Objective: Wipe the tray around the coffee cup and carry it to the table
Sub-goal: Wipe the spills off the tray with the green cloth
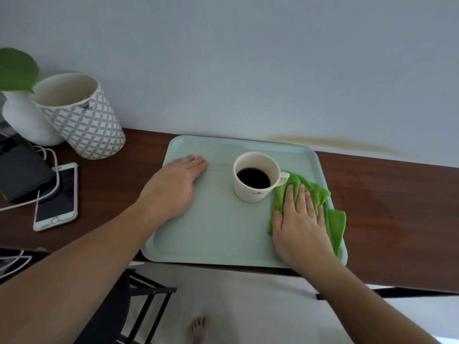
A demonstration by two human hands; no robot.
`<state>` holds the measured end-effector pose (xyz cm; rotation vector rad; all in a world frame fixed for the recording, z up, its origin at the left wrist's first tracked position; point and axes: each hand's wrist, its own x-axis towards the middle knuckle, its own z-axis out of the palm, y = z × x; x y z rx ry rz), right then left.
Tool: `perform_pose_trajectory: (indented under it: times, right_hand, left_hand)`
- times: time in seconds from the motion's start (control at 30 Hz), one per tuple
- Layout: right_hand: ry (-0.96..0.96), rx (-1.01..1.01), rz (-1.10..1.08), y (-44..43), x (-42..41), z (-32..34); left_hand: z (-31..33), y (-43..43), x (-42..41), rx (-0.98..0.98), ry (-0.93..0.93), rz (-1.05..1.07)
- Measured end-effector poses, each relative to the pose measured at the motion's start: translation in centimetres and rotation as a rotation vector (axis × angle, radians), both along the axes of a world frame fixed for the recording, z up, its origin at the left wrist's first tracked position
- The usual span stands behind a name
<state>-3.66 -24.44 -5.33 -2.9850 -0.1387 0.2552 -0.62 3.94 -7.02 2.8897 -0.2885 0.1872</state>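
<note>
- Head view: pale green tray [213,234] on brown counter [387,194], near edge overhanging.
- Coffee cup [255,180] upright on tray, right of centre, w/ dark coffee.
- Right hand [301,224] flat, fingers spread, pressing green cloth [320,202] at tray's right side, just beside cup handle.
- Left hand [173,187] flat, released, on tray's left part.
- Phones [56,197] far left.

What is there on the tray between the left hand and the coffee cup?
Nothing: in the head view, only bare tray lies between the left hand and the cup. A faint streak crosses that stretch.
</note>
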Motion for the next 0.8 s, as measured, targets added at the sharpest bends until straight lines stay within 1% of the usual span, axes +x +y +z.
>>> perform_pose_trajectory:
  times: [0.1, 0.2, 0.37, 0.47, 0.57, 0.67, 0.73, 0.8]
  right_hand:
    - [0.068, -0.008, 0.134, 1.1, -4.1, 1.2]
    - [0.188, 0.059, 0.311, 3.6, -6.5, 2.4]
    - [0.13, 0.259, 0.674, 8.6, -5.9, 1.5]
    - [0.11, 0.268, 0.76, 7.4, -5.0, 1.0]
    - [0.111, 0.256, 0.669, 2.6, -4.5, 1.1]
    - [0.062, 0.176, 0.442, -2.5, -4.0, 1.2]
    - [0.059, 0.131, 0.289, -3.7, -3.7, 1.2]
    - [0.036, 0.102, 0.213, -2.8, -3.2, 0.9]
  left_hand:
    - [-0.2, -0.1, 0.0, -0.011, 0.025, 0.007]
    - [-0.3, -0.2, 0.0, -0.012, 0.015, 0.008]
    - [-0.1, 0.1, 0.3, -0.064, 0.007, 0.004]
    - [0.1, 0.3, 0.3, -0.106, -0.002, 0.016]
    - [0.4, 0.4, 0.2, -0.108, -0.007, 0.019]
    - [0.5, 0.3, 0.0, -0.102, -0.011, 0.021]
    - [0.4, 0.2, 0.0, -0.09, -0.017, 0.017]
    - [0.5, 0.1, 0.0, -0.083, -0.022, 0.013]
